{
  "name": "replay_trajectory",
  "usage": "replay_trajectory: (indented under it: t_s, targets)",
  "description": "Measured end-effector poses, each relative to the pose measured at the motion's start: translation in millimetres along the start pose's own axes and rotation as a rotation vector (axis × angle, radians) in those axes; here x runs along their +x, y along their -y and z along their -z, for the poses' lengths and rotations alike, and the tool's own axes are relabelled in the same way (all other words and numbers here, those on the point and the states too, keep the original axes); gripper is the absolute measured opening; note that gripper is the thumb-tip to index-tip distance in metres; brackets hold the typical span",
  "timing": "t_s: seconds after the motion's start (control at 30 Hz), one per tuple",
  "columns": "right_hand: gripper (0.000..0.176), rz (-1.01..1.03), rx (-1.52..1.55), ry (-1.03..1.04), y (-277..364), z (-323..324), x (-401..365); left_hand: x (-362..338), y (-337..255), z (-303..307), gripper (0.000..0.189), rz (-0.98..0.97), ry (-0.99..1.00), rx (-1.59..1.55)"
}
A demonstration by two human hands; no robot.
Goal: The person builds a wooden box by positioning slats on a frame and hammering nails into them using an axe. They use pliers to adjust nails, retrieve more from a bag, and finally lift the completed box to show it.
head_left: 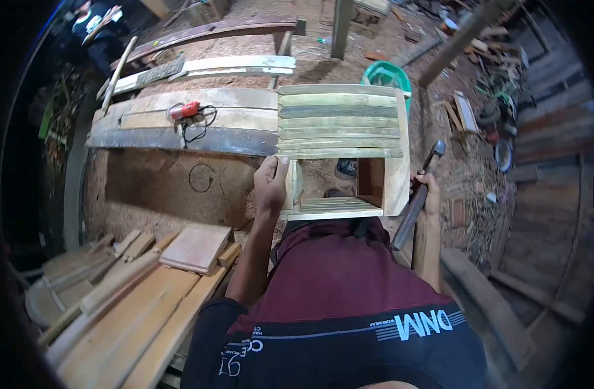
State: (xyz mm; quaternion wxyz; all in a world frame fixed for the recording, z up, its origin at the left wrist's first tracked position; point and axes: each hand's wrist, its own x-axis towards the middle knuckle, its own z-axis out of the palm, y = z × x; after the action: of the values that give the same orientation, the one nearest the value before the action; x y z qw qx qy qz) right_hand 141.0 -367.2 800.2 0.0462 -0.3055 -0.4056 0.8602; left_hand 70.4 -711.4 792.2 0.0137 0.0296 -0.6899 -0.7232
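Observation:
A wooden box faced with pale slats is held in front of my body, its open side showing a hollow inside. My left hand is closed around the near left corner, thumb on top. On the other side, my right hand grips a hammer by its handle, the metal head pointing away from me. That hand is close beside the box's right side panel; whether its fingers also touch the panel cannot be made out. A shoe shows through the box's opening.
A plank bench stands ahead, with a red power tool and its cord on it. A green basin is behind the box. Boards lie at lower left. A person is at upper left. Scrap wood lies right.

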Motion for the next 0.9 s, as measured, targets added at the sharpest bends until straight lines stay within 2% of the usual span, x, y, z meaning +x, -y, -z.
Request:
replay_trajectory:
  t_s: [0.2, 0.23, 0.27, 0.33, 0.37, 0.4, 0.5, 0.57, 0.6, 0.67, 0.7, 0.73, 0.8, 0.83, 0.87, 0.9]
  targets:
    - [0.008, 0.112, 0.061, -0.138, 0, 28, -48, 2, 1, -17, 0.023, 0.034, 0.190, 0.051]
    - [0.009, 0.145, 0.060, -0.098, 0, 43, -50, -4, -6, -27, 0.023, 0.015, 0.203, 0.055]
    - [0.011, 0.129, 0.025, -0.121, -3, 66, -44, -10, -11, -37, 0.023, 0.071, 0.215, 0.011]
    - [0.011, 0.143, 0.023, -0.175, 13, 56, -60, -17, -13, -52, 0.023, 0.190, 0.226, -0.070]
    - [0.010, 0.148, 0.046, -0.173, 8, 72, -52, -11, 11, -52, 0.025, 0.057, 0.258, 0.019]
    - [0.008, 0.168, 0.040, -0.243, 7, 78, -49, -12, 17, -59, 0.026, 0.059, 0.275, 0.059]
    - [0.007, 0.193, 0.026, -0.204, 1, 112, -34, -10, 33, -81, 0.030, 0.022, 0.266, 0.175]
    - [0.007, 0.199, 0.076, -0.233, -11, 122, -31, 0, 57, -83, 0.029, -0.040, 0.338, 0.308]
    - [0.007, 0.174, -0.014, -0.302, -11, 118, -34, 3, 62, -90, 0.029, -0.052, 0.390, 0.330]
    - [0.008, 0.128, -0.190, -0.441, -7, 109, -39, 7, 75, -108, 0.029, -0.041, 0.412, 0.299]
    - [0.012, 0.108, -0.223, -0.479, -30, 139, -24, 12, 83, -115, 0.029, -0.036, 0.426, 0.283]
    - [0.018, 0.155, -0.217, -0.538, -43, 143, -16, 17, 101, -115, 0.029, -0.011, 0.448, 0.319]
    - [0.016, 0.130, -0.198, -0.579, -61, 143, -9, 26, 144, -111, 0.030, 0.050, 0.484, 0.383]
    - [0.016, 0.111, -0.172, -0.678, -76, 144, -1, 29, 138, -115, 0.033, 0.168, 0.538, 0.386]
    - [0.017, 0.015, -0.252, -0.691, -84, 145, 0, 30, 154, -108, 0.032, 0.227, 0.568, 0.407]
    - [0.017, -0.027, -0.205, -0.736, -102, 152, 4, 35, 177, -101, 0.031, 0.271, 0.596, 0.424]
